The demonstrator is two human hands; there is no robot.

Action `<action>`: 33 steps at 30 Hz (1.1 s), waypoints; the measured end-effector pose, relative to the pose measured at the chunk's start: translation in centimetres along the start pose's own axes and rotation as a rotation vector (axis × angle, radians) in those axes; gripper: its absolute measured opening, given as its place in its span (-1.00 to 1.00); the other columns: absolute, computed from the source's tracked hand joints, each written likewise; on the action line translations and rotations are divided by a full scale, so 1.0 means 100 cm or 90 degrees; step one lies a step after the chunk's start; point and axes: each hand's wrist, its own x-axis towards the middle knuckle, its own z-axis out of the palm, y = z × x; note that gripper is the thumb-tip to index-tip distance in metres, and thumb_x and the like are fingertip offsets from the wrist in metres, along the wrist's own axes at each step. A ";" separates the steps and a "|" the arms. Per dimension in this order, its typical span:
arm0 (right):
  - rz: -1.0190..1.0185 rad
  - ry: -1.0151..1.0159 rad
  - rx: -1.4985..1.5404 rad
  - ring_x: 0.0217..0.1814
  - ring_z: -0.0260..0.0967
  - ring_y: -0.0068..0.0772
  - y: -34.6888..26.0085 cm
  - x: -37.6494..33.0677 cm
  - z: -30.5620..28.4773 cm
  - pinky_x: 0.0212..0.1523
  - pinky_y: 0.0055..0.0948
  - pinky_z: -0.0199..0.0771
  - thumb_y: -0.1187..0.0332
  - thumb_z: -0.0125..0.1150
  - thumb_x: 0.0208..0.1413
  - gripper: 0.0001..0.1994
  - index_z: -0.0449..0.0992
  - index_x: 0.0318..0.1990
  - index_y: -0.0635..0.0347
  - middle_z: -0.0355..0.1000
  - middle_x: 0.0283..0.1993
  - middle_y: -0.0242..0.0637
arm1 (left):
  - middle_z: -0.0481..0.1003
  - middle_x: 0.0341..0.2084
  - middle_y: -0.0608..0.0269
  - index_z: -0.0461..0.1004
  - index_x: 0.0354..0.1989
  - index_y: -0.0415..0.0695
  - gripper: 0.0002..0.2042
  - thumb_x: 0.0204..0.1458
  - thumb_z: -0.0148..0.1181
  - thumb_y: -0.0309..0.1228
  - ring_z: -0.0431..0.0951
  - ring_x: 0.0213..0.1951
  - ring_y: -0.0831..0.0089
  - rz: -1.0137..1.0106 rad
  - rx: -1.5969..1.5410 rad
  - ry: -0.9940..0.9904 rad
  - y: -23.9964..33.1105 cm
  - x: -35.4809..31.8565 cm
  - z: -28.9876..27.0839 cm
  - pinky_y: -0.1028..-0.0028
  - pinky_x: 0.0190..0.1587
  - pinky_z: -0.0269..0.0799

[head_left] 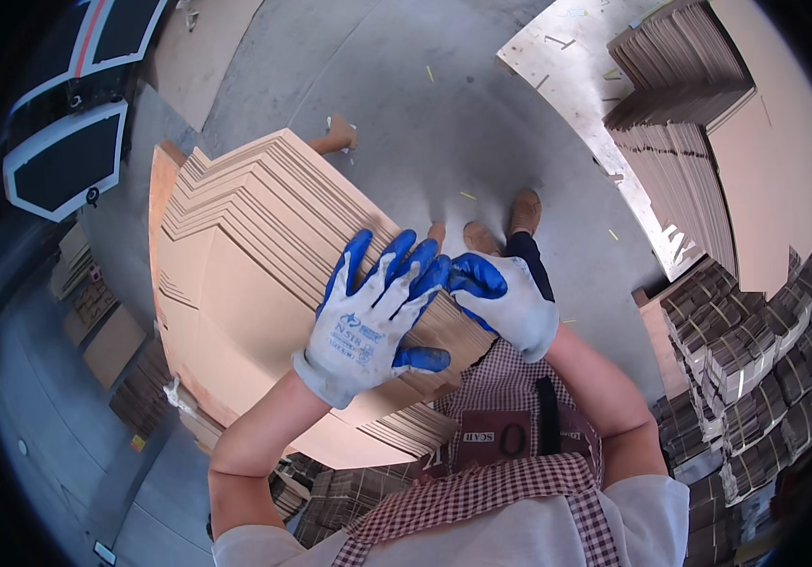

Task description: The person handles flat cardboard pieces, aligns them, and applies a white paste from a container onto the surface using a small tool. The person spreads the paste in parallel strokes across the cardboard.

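Note:
A thick stack of flat brown cardboard sheets [245, 283] lies in front of me, its layered edges stepped along the far and right sides. My left hand [359, 326], in a white glove with blue-coated fingers, rests on the stack near its right edge with the fingers spread. Beside its fingertips is my right hand [510, 298], gloved the same way, at the right edge of the stack. Its fingers are curled and pressed together close to the left fingertips. Whatever lies between them, if anything, is hidden.
At the right stand more cardboard stacks [680, 175] by a pale board [557, 57] strewn with scraps. Strapped cardboard bundles [746, 369] pile up at the lower right. Dark framed panels [66, 170] are at the upper left. My shoes [524, 213] stand on the grey floor [406, 123].

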 end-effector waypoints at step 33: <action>0.036 -0.375 0.257 0.02 0.45 -0.53 0.132 0.043 0.052 -0.03 -0.62 0.50 0.21 0.18 0.30 -0.49 0.34 0.33 0.20 0.48 0.12 -0.26 | 0.48 0.15 -0.01 0.54 0.10 -0.16 -0.21 -0.02 0.00 0.34 0.44 0.23 -0.02 0.076 -0.093 0.100 -0.020 -0.001 -0.003 -0.13 0.34 0.16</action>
